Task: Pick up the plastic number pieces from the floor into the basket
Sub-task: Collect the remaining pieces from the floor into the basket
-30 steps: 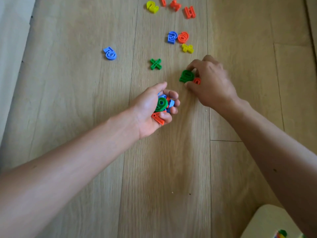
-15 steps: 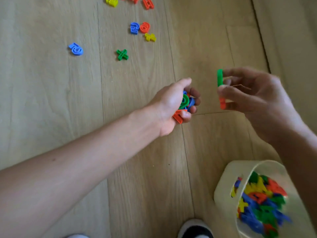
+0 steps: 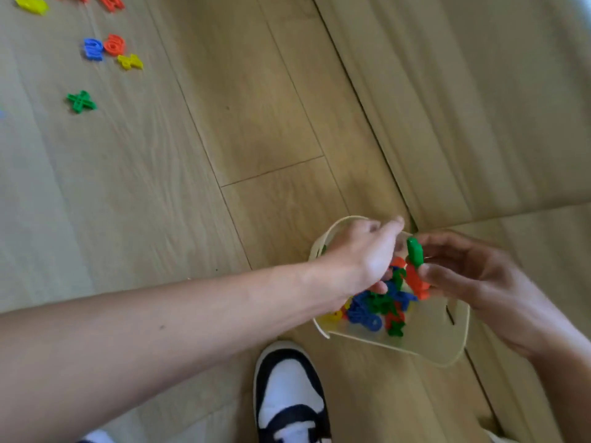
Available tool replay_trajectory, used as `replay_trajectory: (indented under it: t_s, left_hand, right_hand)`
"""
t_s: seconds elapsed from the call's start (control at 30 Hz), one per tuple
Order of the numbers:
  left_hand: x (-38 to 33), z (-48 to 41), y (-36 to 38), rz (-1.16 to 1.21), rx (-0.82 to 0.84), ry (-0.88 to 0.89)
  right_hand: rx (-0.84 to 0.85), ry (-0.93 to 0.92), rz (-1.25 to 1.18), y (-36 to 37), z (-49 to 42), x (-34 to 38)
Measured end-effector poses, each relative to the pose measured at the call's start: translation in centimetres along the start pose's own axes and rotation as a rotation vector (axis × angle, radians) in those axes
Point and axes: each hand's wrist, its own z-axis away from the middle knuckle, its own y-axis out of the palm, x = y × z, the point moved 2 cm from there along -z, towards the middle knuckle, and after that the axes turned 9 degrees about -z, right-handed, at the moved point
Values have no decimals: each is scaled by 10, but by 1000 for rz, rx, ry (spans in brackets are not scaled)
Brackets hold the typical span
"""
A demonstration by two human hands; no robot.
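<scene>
The cream basket (image 3: 428, 345) stands on the wooden floor at lower right, holding several blue, green, orange and yellow number pieces (image 3: 367, 310). My left hand (image 3: 359, 255) hovers palm-down over its rim, thumb stretched out. Its fingers are hidden, and pieces under the palm blend with the pile. My right hand (image 3: 473, 276) pinches a green piece (image 3: 415, 251) and an orange piece (image 3: 417, 282) above the basket. On the floor at far left lie a green cross (image 3: 81, 102), a blue piece (image 3: 93, 49), an orange piece (image 3: 114, 44) and a yellow piece (image 3: 130, 61).
More pieces, a yellow one (image 3: 31, 4) and an orange one (image 3: 110, 2), sit at the top left edge. My black-and-white shoe (image 3: 289, 394) is just in front of the basket. A raised floor strip (image 3: 399, 123) runs diagonally on the right.
Both hands have moved right and down from the scattered pieces to above the basket. The view has swung with them, so the basket now sits under my hands.
</scene>
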Motion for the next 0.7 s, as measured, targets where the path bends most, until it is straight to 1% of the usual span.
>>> replay_trajectory:
  t_s: [0.07, 0.17, 0.27, 0.33, 0.4, 0.5, 0.63, 0.7]
  left_hand:
    - [10, 3, 4, -83, 101, 1]
    - [12, 8, 3, -111, 228, 13]
    - [-2, 14, -3, -149, 230, -4]
    - [-16, 18, -12, -114, 188, 34]
    - [-32, 23, -31, -65, 107, 81]
    - [-44, 32, -78, -44, -114, 89]
    - [-40, 54, -160, 4, -444, 54]
    - [-33, 68, -204, -13, -614, 31]
  right_hand:
    - [-8, 11, 116, -2, 1, -4]
    - [-63, -25, 222, -7, -5, -5]
    - [-42, -101, 239, -3, -19, 5]
    - [48, -189, 260, 11, -30, 24]
    - [111, -282, 272, 28, -43, 49]
    - [169, -364, 200, 54, -73, 78]
    - [266, -351, 36, 102, -133, 99]
    - [269, -315, -57, 134, -165, 106]
